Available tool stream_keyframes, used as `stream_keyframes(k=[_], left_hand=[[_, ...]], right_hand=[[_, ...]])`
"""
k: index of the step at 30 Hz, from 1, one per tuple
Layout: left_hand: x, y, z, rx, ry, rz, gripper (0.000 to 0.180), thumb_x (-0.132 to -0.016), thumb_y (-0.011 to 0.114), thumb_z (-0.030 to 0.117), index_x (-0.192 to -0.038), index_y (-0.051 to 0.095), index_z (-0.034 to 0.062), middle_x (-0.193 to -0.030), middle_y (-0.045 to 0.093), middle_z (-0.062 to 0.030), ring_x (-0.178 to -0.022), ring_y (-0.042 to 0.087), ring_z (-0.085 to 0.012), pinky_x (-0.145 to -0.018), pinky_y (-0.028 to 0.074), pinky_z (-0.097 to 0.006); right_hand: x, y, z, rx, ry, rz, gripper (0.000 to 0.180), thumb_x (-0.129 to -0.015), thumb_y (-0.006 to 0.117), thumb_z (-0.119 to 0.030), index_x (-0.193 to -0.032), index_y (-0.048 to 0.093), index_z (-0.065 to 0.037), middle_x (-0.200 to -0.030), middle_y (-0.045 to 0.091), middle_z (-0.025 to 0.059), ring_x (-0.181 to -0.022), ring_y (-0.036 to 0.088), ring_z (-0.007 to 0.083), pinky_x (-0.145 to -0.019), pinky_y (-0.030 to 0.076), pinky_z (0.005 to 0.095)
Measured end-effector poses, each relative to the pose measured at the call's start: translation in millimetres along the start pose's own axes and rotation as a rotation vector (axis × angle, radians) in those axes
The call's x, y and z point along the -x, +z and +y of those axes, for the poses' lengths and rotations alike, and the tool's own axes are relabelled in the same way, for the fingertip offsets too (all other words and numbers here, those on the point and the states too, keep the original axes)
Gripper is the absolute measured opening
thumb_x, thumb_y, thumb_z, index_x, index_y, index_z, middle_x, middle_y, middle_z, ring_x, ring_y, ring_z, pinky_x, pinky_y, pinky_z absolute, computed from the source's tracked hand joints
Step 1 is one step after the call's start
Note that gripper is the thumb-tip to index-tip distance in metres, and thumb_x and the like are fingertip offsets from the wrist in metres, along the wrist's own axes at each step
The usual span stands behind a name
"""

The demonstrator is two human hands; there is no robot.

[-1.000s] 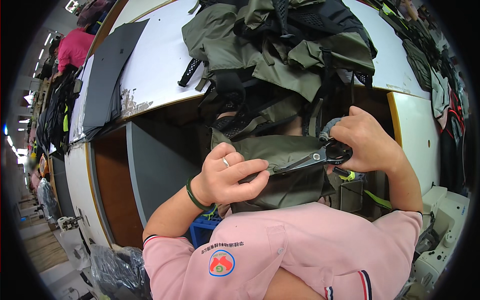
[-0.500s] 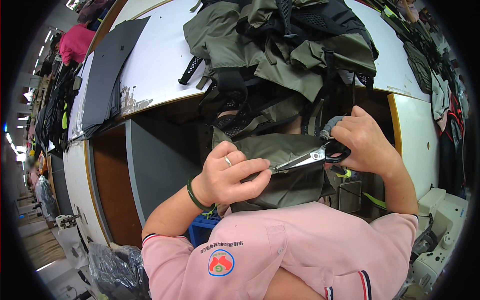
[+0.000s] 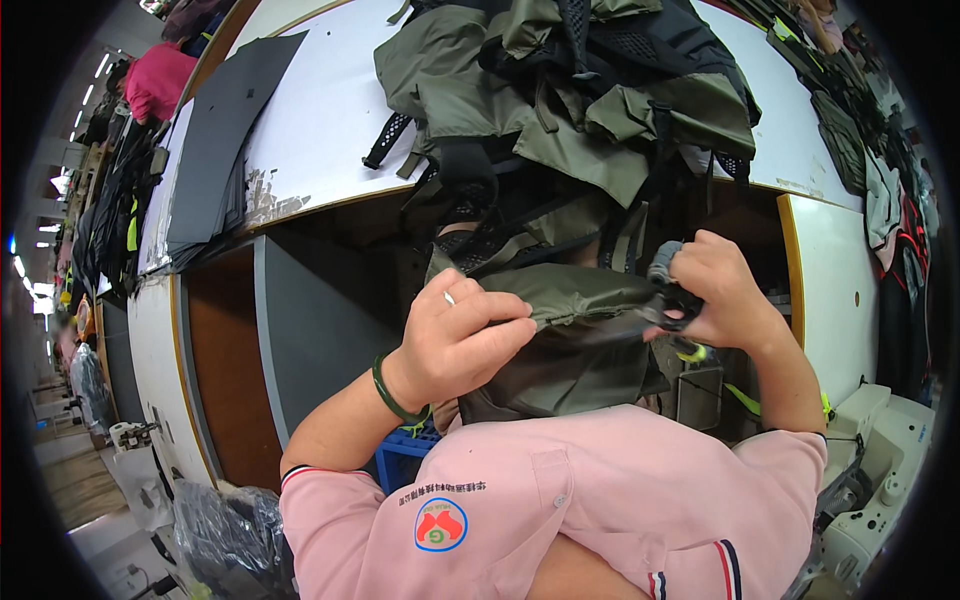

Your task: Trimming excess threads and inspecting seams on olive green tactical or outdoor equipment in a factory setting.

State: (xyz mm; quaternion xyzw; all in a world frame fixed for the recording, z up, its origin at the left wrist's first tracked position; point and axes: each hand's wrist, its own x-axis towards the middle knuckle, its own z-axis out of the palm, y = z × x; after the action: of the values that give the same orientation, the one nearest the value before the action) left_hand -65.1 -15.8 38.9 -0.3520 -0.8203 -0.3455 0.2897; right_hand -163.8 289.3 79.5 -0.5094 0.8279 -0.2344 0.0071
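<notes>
Olive-green fabric, one folded piece (image 3: 565, 340), is held above the person's lap between two hands. The left hand (image 3: 462, 335) pinches its top edge with fingers pressed together; the right hand (image 3: 725, 295) is closed on one pair of scissors (image 3: 668, 305). It looks smooth and slightly shiny.

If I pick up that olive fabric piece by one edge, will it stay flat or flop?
Probably flop: the olive fabric piece already folds and sags between the left hand and right hand. It looks thin, so likely light. Its smooth sheen suggests it may slide.
</notes>
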Motion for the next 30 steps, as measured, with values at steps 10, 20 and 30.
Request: stream_keyframes(k=[10, 20, 30], left_hand=[[-0.7, 0.4, 2.2, -0.046, 0.057, -0.014, 0.024, -0.064, 0.071, 0.003, -0.088, 0.068, 0.0092, -0.092, 0.066, -0.0028, -0.061, 0.050, -0.0143, -0.057, 0.036, -0.029], [-0.4, -0.4, 3.7, -0.033, 0.059, -0.029, 0.023, -0.065, 0.072, 0.003, -0.087, 0.067, 0.0088, -0.091, 0.065, -0.0033, -0.064, 0.053, -0.0149, -0.057, 0.037, -0.028], [-6.7, -9.8, -10.1, 1.021, -1.189, -0.316, 0.019, -0.086, 0.070, 0.002, -0.104, 0.070, -0.0014, -0.097, 0.071, -0.0042, -0.087, 0.064, -0.0095, -0.081, 0.052, -0.024]], right_hand=[[-5.0, -8.8, -1.3, 0.024, 0.061, -0.092, 0.053, -0.057, 0.090, -0.043, -0.071, 0.051, -0.009, -0.061, 0.049, 0.0031, -0.059, 0.051, 0.0244, -0.065, 0.033, 0.0348], [-6.8, -4.7, -3.1, 0.121, 0.041, -0.157, 0.049, -0.059, 0.089, -0.040, -0.070, 0.052, -0.009, -0.060, 0.052, 0.0048, -0.059, 0.053, 0.0257, -0.065, 0.036, 0.0358], [-1.3, -3.1, 6.2, -0.073, 0.322, -0.024, 0.052, -0.059, 0.090, -0.041, -0.070, 0.052, -0.007, -0.064, 0.054, 0.0041, -0.060, 0.049, 0.0237, -0.067, 0.035, 0.0336]])
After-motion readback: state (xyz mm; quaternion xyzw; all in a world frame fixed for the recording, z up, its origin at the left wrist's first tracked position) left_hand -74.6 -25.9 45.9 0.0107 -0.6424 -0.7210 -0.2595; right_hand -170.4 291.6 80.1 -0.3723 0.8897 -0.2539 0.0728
